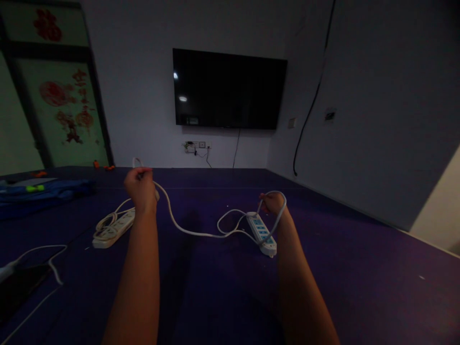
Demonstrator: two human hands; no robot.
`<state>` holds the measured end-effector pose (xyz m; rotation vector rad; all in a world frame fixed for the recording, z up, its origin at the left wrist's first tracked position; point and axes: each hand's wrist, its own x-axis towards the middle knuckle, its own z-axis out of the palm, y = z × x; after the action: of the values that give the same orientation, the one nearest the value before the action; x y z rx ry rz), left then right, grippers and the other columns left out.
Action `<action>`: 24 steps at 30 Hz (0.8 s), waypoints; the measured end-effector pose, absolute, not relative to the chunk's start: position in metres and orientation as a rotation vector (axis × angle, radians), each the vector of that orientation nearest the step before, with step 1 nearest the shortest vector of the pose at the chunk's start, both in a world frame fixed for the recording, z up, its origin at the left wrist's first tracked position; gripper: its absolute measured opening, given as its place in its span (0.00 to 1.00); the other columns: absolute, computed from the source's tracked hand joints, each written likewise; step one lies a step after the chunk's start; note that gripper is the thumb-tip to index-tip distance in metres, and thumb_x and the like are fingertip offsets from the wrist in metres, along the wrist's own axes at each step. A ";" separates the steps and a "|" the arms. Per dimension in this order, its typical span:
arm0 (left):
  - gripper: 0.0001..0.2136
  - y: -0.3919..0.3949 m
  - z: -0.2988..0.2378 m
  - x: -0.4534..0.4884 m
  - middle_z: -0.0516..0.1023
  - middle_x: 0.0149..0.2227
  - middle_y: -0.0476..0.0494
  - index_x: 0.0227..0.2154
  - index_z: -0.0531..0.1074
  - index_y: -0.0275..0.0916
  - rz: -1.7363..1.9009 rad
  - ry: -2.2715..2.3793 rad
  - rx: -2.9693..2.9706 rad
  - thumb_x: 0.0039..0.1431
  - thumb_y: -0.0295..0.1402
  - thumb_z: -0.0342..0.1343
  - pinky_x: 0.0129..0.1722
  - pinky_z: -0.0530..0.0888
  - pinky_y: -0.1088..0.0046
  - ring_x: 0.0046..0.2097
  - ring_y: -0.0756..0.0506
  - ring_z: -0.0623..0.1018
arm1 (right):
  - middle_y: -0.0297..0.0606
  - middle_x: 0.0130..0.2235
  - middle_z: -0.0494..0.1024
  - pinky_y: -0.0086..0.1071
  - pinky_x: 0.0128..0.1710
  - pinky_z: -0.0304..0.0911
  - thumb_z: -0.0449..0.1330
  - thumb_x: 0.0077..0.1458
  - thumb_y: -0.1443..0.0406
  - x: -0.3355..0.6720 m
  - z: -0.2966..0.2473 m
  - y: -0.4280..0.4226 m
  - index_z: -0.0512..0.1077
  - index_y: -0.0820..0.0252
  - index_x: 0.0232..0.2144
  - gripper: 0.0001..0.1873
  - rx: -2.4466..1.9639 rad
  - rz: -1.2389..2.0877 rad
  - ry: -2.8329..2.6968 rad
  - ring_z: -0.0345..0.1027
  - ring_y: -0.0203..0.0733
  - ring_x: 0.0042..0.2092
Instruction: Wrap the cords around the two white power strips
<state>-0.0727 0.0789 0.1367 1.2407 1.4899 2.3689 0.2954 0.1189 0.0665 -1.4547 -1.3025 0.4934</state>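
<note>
A white power cord (pixel 194 234) runs between my two raised hands, sagging in the middle. My left hand (pixel 141 188) pinches it with the fingertips, a short bend standing up above them. On the right, my right hand (pixel 273 202) is closed on a loop of the same cord, which curves over the wrist. Just below and left of that hand lies a white power strip with blue sockets (pixel 261 232); cord loops rest around it. Another white power strip (pixel 115 230), with its cord bundled on top, lies behind and left of my left forearm, which partly hides it.
The purple surface (pixel 215 287) stretches to the wall. At left are blue cloth (pixel 53 190) with a green item on it, a dark flat object (pixel 25 287) and a white cable (pixel 55 270). A television (pixel 230 91) hangs ahead; a black cable (pixel 312 108) hangs at right.
</note>
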 end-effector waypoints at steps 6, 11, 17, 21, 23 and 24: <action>0.06 0.079 0.132 -0.036 0.63 0.18 0.55 0.24 0.72 0.36 1.955 1.350 1.263 0.41 0.26 0.52 0.19 0.57 0.77 0.18 0.54 0.61 | 0.35 0.19 0.74 0.24 0.18 0.55 0.57 0.52 0.56 0.270 0.111 0.096 0.70 0.62 0.18 0.17 -1.424 0.243 -1.593 0.61 0.30 0.17; 0.06 0.073 0.138 -0.007 0.67 0.20 0.52 0.24 0.72 0.36 1.793 1.087 1.364 0.41 0.25 0.53 0.19 0.59 0.79 0.19 0.54 0.64 | 0.37 0.23 0.76 0.26 0.23 0.58 0.62 0.47 0.57 0.236 0.129 0.071 0.75 0.63 0.24 0.13 -1.190 0.415 -1.930 0.66 0.34 0.23; 0.07 0.062 0.146 0.009 0.71 0.26 0.50 0.28 0.72 0.36 1.782 0.841 1.471 0.43 0.24 0.53 0.24 0.64 0.80 0.23 0.55 0.68 | 0.37 0.34 0.79 0.29 0.36 0.63 0.63 0.47 0.62 0.196 0.132 0.058 0.77 0.60 0.35 0.12 -0.870 0.610 -2.220 0.70 0.36 0.34; 0.09 0.059 0.146 0.015 0.72 0.28 0.49 0.30 0.72 0.37 1.799 0.778 1.514 0.45 0.24 0.52 0.27 0.67 0.79 0.26 0.54 0.70 | 0.32 0.28 0.74 0.27 0.29 0.58 0.59 0.51 0.58 0.177 0.131 0.054 0.75 0.61 0.29 0.12 -0.741 0.626 -2.325 0.63 0.33 0.29; 0.09 0.059 0.145 0.017 0.72 0.29 0.49 0.31 0.72 0.37 1.819 0.771 1.539 0.46 0.24 0.51 0.28 0.68 0.78 0.27 0.54 0.70 | 0.30 0.24 0.69 0.26 0.26 0.55 0.57 0.52 0.56 0.170 0.129 0.055 0.72 0.62 0.25 0.14 -0.724 0.636 -2.319 0.58 0.32 0.26; 0.09 0.059 0.145 0.018 0.72 0.30 0.48 0.32 0.72 0.37 1.833 0.764 1.547 0.47 0.24 0.51 0.29 0.68 0.78 0.28 0.53 0.71 | 0.29 0.23 0.67 0.26 0.25 0.53 0.57 0.52 0.55 0.167 0.128 0.056 0.70 0.62 0.24 0.15 -0.725 0.649 -2.305 0.57 0.32 0.26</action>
<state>0.0182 0.0593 0.1453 1.5468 0.7636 1.8332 0.1674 0.0561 0.1276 -0.7249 -2.3049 0.6493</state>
